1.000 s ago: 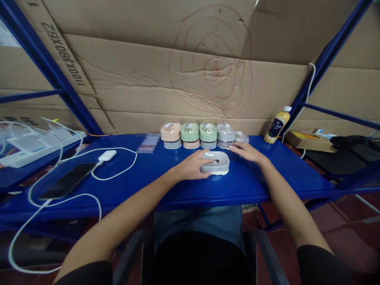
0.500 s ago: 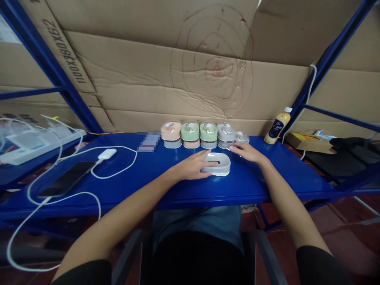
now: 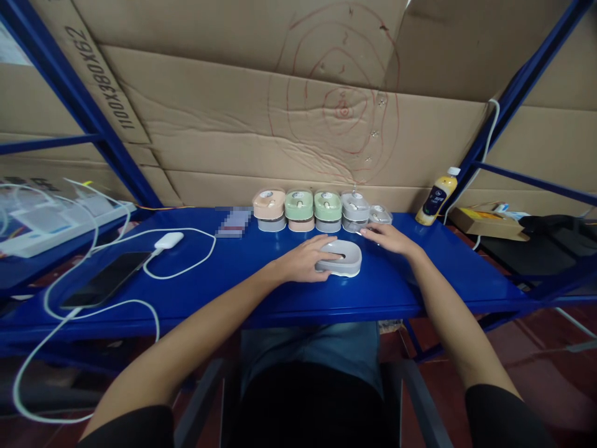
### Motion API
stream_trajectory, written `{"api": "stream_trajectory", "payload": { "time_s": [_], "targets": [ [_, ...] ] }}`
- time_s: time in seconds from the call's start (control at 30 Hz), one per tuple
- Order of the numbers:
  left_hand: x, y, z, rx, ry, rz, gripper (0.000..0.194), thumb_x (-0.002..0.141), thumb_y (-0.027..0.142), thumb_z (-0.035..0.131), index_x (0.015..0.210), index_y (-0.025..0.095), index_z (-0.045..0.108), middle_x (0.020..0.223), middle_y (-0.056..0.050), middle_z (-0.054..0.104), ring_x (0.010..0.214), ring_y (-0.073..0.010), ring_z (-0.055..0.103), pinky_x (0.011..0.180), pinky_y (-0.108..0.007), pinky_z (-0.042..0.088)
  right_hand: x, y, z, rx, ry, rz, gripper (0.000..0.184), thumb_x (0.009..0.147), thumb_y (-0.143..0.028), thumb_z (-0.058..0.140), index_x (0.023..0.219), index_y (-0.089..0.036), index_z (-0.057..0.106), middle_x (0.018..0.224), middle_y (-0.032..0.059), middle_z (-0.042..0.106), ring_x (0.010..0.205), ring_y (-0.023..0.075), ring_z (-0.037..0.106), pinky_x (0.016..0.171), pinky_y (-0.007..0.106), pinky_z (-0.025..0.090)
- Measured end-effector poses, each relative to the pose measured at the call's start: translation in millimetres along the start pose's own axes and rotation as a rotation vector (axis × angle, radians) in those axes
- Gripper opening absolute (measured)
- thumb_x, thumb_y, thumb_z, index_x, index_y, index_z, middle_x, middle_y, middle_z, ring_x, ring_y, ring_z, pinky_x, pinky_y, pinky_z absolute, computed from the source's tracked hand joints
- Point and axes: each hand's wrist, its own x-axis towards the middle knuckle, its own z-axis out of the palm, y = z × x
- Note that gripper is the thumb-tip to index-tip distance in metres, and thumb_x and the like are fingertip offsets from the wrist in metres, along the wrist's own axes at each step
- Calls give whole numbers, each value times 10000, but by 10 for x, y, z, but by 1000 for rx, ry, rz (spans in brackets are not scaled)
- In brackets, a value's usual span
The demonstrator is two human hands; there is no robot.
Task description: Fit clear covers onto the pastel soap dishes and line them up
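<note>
A grey oval container (image 3: pixel 344 261) lies on the blue shelf (image 3: pixel 261 280) in front of me. My left hand (image 3: pixel 305 260) rests on its left rim, fingers curled over the edge and gripping it. My right hand (image 3: pixel 389 239) lies flat on the shelf just right of the container, fingers stretched toward a small clear lid (image 3: pixel 380 215). Behind stands a row of stacked containers: peach (image 3: pixel 268 205), two green ones (image 3: pixel 298 205) (image 3: pixel 327 206) and a grey one (image 3: pixel 355 206).
A yellow drink bottle (image 3: pixel 437 197) stands at the back right. A black phone (image 3: pixel 105 279) with a white cable and charger (image 3: pixel 168 240) lies at the left. Cardboard sheets (image 3: pixel 298 112) form the back wall. Blue shelf posts rise on both sides.
The grey container has tilted or shifted slightly under my left hand; both hands stay almost where they were.
</note>
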Motion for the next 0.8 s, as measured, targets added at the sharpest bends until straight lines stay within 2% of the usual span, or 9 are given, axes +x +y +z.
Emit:
{"api": "stream_trajectory", "payload": {
  "time_s": [0.17,0.3,0.4,0.47,0.53,0.67,0.8],
  "targets": [
    [-14,26,11,52,-33,-21,555,921,292,774,1474,321,732,1773,-77,452,1651,-406,394,1357,-611,333,-4,-7,-2,-4,9,-16,671,1005,-803,583,1263,-231,817,1299,118,815,1187,358,750,1118,566,553],
    [-5,-7,47,-22,-8,-15,564,962,360,757,1519,313,681,1752,-91,479,1639,-367,417,1354,-573,352,-14,-59,44,-1,58,-43,643,979,-758,661,1313,-225,799,1343,131,803,1213,367,747,1122,576,558],
    [17,-58,92,-151,32,-92,805,913,481,830,1629,259,539,1724,-144,503,1616,-364,450,1347,-554,371,-32,-166,124,14,102,-136,652,926,-711,751,1357,-221,774,1389,140,782,1248,372,733,1131,572,556],
    [32,-94,134,-237,63,-182,1065,806,538,920,1689,218,417,1720,-189,491,1604,-407,461,1329,-577,392,-45,-264,195,10,120,-214,673,889,-688,799,1370,-219,763,1387,146,777,1247,371,730,1130,568,556],
    [44,-123,183,-306,105,-283,1232,724,555,974,1710,191,331,1702,-234,493,1568,-450,500,1286,-608,436,-55,-367,276,-8,137,-285,711,853,-685,835,1383,-219,752,1369,147,774,1241,369,726,1128,566,555],
    [61,-166,282,-365,190,-425,1396,630,587,1024,1709,165,246,1657,-293,504,1527,-497,525,1241,-660,454,-64,-513,449,-60,176,-352,794,798,-709,878,1409,-224,734,1315,153,752,1221,372,717,1112,566,562],
    [79,-215,335,-389,230,-443,1538,543,599,1059,1731,156,189,1565,-288,581,1505,-511,534,1240,-689,429,-61,-570,582,-140,165,-360,826,752,-709,918,1418,-257,729,1297,146,724,1236,392,696,1118,575,559]
  ]
}}
